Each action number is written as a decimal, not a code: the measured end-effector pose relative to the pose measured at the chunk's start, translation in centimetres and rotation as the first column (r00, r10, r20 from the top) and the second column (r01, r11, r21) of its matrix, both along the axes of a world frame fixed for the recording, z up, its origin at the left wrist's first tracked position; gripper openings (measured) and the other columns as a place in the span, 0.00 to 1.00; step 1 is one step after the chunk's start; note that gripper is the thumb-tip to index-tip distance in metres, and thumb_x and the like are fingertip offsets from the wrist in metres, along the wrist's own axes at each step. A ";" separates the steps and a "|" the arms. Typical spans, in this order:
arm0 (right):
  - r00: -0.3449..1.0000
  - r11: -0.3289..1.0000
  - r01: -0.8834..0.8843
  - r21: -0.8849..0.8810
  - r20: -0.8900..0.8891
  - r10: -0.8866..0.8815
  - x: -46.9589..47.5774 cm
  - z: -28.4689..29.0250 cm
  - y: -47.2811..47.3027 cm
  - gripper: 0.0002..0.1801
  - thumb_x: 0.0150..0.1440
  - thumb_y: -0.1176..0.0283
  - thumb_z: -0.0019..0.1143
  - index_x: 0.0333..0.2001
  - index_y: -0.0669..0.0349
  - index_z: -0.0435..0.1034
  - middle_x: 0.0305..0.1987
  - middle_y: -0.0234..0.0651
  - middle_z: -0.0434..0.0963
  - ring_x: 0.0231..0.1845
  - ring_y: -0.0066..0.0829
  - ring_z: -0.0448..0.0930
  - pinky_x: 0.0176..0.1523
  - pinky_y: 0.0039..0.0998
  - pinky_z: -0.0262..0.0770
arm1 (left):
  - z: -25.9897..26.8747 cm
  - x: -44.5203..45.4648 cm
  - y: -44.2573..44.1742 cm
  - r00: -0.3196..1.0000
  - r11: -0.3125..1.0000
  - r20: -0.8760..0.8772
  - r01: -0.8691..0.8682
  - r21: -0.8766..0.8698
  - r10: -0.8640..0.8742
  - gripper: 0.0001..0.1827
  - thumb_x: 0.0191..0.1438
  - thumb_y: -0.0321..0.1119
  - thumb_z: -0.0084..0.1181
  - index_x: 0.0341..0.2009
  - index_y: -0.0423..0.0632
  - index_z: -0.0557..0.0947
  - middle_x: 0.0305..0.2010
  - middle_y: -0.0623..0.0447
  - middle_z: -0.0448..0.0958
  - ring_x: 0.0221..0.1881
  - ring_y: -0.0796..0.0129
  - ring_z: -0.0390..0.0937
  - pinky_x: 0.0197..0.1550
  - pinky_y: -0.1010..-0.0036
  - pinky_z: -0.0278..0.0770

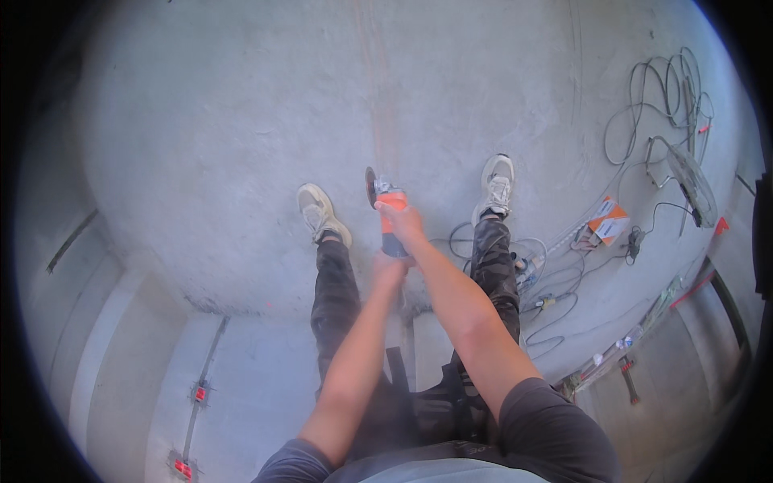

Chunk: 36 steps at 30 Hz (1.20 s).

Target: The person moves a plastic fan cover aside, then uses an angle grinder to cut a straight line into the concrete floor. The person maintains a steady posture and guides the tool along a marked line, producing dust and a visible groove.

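An orange and black angle grinder [393, 221] is held out in front of me, between my two shoes and over the concrete floor. Around its orange front body is my right hand [406, 226], the thumb lying along the top. My left hand [391, 268] grips the black rear end of the housing. A thin disc [371, 187] stands edge-up on the left side of the grinder's metal head. Ahead of the disc, faint reddish-brown lines [377, 108] run away along the floor. Whether the disc touches the floor or spins, I cannot tell.
At right are coiled cables [664, 102], a fan [691, 178], an orange and white box [609, 221] and tangled leads [549, 302] beside my right leg. A hammer-like tool [628, 379] is lower right. Red wall boxes [200, 393] sit along a chased groove behind me.
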State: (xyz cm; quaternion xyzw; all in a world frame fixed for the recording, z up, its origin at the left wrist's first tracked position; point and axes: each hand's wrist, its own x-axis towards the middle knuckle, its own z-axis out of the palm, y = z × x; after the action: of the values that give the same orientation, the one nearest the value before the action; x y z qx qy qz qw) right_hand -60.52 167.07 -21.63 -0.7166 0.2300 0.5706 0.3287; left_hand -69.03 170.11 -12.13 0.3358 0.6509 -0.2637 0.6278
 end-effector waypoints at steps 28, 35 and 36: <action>0.997 0.998 0.062 -0.019 0.053 -0.061 -1.4 -9.1 -6.5 0.58 0.56 0.42 0.69 0.75 0.67 0.50 0.68 0.57 0.72 0.68 0.51 0.75 0.68 0.43 0.70 | -6.3 -0.3 -6.4 0.955 0.937 -0.124 0.289 0.196 -0.269 0.28 0.42 0.37 0.74 0.45 0.34 0.81 0.40 0.39 0.86 0.41 0.51 0.86 0.44 0.59 0.80; 0.993 0.998 0.046 -0.041 0.113 -0.041 -2.5 -9.7 -6.5 0.57 0.60 0.45 0.68 0.76 0.71 0.47 0.70 0.59 0.69 0.70 0.51 0.73 0.70 0.41 0.69 | -8.5 -1.5 -7.7 0.914 0.901 -0.227 0.383 0.202 -0.337 0.27 0.42 0.37 0.72 0.45 0.35 0.81 0.41 0.35 0.86 0.46 0.44 0.86 0.47 0.58 0.81; 0.992 0.998 0.034 -0.062 0.124 -0.026 -2.5 -10.3 -6.8 0.56 0.60 0.45 0.68 0.75 0.71 0.48 0.69 0.59 0.69 0.70 0.51 0.73 0.70 0.41 0.69 | -8.7 -1.3 -7.7 0.921 0.909 -0.206 0.370 0.193 -0.331 0.27 0.42 0.37 0.72 0.45 0.35 0.81 0.42 0.35 0.86 0.46 0.43 0.86 0.48 0.57 0.81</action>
State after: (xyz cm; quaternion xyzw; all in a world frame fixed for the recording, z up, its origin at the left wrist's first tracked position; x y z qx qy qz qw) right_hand -63.05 160.23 -31.94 -0.7570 0.2379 0.5127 0.3278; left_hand -70.30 162.44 -20.87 0.4938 0.6565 -0.3233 0.4697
